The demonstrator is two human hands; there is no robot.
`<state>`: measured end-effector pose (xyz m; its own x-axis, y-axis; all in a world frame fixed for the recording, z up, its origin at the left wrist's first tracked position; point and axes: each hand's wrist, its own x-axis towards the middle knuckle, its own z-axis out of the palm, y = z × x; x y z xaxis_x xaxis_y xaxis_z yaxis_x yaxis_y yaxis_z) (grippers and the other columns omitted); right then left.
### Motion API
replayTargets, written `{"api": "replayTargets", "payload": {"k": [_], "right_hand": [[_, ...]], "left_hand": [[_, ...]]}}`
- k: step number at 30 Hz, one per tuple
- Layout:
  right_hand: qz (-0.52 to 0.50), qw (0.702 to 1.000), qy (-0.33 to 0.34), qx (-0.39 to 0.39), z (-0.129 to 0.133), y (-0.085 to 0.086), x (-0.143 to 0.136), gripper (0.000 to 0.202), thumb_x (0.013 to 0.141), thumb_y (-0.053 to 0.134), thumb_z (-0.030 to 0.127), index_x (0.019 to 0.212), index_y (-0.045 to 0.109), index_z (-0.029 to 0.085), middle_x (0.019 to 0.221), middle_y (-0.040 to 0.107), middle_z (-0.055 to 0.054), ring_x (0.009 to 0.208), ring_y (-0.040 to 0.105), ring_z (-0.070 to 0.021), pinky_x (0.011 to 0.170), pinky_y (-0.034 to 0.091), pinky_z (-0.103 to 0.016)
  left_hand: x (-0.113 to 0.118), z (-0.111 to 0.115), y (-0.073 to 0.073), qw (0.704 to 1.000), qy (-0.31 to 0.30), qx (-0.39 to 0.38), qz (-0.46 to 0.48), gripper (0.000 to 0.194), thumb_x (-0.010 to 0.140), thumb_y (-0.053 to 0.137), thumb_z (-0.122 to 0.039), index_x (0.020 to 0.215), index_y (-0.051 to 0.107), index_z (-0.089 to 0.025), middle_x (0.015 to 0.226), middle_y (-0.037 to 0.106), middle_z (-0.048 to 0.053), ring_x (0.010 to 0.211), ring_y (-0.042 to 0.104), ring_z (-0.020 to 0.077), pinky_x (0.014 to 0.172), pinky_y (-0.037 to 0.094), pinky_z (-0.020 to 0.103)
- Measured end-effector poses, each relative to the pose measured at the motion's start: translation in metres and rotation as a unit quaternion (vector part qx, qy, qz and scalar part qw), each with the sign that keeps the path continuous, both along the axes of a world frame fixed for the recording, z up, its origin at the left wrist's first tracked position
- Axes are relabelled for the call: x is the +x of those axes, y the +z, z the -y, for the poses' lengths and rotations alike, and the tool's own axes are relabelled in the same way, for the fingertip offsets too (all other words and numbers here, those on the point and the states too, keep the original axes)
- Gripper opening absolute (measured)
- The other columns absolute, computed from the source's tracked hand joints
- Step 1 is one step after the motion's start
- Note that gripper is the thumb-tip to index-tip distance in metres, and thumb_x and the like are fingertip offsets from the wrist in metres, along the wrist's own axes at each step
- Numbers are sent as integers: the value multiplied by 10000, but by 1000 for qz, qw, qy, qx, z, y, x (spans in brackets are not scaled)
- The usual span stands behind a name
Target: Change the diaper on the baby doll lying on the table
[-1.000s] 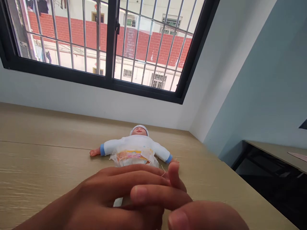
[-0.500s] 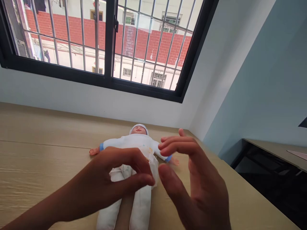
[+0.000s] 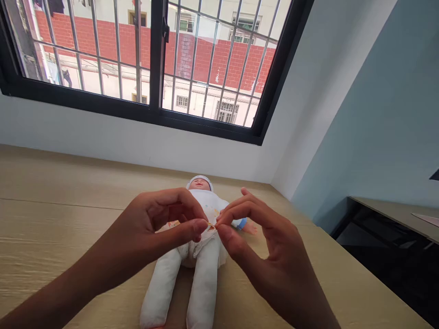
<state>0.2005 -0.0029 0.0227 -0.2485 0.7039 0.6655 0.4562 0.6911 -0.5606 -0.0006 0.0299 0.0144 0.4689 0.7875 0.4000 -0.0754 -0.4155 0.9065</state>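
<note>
A baby doll [image 3: 205,278] in a white outfit lies on its back, its head away from me. Over its waist, my left hand [image 3: 152,235] is closed in a pinch on the end of a thin yellowish string [image 3: 211,225]. From the other side my right hand [image 3: 277,251] pinches the same string, the fingertips of both hands almost meeting. The string lies in front of the printed white shirt [image 3: 204,198]; whether it is joined to the shirt, I cannot tell. My left hand and wrist hide one doll arm, while the other, blue-cuffed arm [image 3: 243,224] stretches out to the right.
The doll lies on a wooden tabletop [image 3: 68,219] that runs up to a white wall. Above is a black-framed barred window [image 3: 156,68]. On the right, beyond the table's edge, stands another table [image 3: 384,210] with a dark underside.
My hands, apart and loosely curled half a second ago, have come together and pinched the thin string. The doll's legs and lower shirt now show more.
</note>
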Motion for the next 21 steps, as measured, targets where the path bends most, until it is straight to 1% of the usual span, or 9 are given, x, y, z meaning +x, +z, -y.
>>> {"api": "replayTargets", "payload": {"k": [3,5,6,9,12,14,17,19,21], "right_hand": [[-36,990,47,-125,-2,2,2,129,921,612,340,826,616,253,894,668,20,933,630,-173,987,466,-378],[-91,977,98,-166,-6,1,3,93,925,619,349,902,612,259,966,630,1,942,604,-166,872,506,-320],[-131,968,129,-168,-8,-1,3,75,915,640,327,931,603,265,988,606,0,958,589,-157,862,510,-299],[-251,932,221,-139,-14,-6,-1,172,871,687,184,930,552,272,939,549,33,945,556,-109,990,488,-299],[-288,914,270,-95,-15,-13,-10,296,814,691,49,915,514,264,911,521,62,852,555,-71,1068,451,-318],[-285,915,277,-73,-13,-17,-18,371,770,678,-22,920,491,262,935,516,69,850,560,-61,1050,449,-292],[-291,914,278,-59,-10,-21,-26,433,721,640,-85,903,457,263,937,514,74,901,560,-60,987,467,-238],[-290,917,268,-49,-7,-22,-29,439,708,642,-91,886,445,259,949,504,73,923,565,-59,968,476,-223],[-280,925,254,-45,-4,-22,-28,416,732,656,-68,877,438,255,961,490,67,941,575,-70,962,488,-240]], "left_hand": [[1,1,0,997,-15,-65,26,159,845,749,-325,772,682,-200,719,653,-36,726,612,80,699,514,136],[1,0,-1,995,-35,-78,42,171,842,755,-329,770,678,-194,715,644,-37,720,601,69,696,506,122],[2,0,-2,995,-42,-80,48,168,847,751,-325,775,677,-193,716,642,-39,717,597,63,697,502,114],[3,-2,-3,993,-44,-83,69,138,872,728,-304,804,677,-196,722,646,-43,716,596,51,697,497,97],[4,1,-1,993,-51,-81,75,144,868,730,-292,781,672,-193,723,642,-43,704,587,51,674,497,97],[5,6,1,995,-45,-67,66,142,857,735,-276,762,667,-195,741,639,-44,703,584,55,651,500,98],[4,15,3,1000,4,-1,28,113,854,721,-243,760,665,-216,775,651,-51,749,621,73,683,529,113],[2,20,4,997,44,56,-6,112,859,709,-238,757,663,-232,770,671,-55,786,656,88,747,546,131],[0,22,4,992,81,94,-32,101,857,712,-247,766,669,-250,779,696,-62,812,680,93,789,545,127]]}}
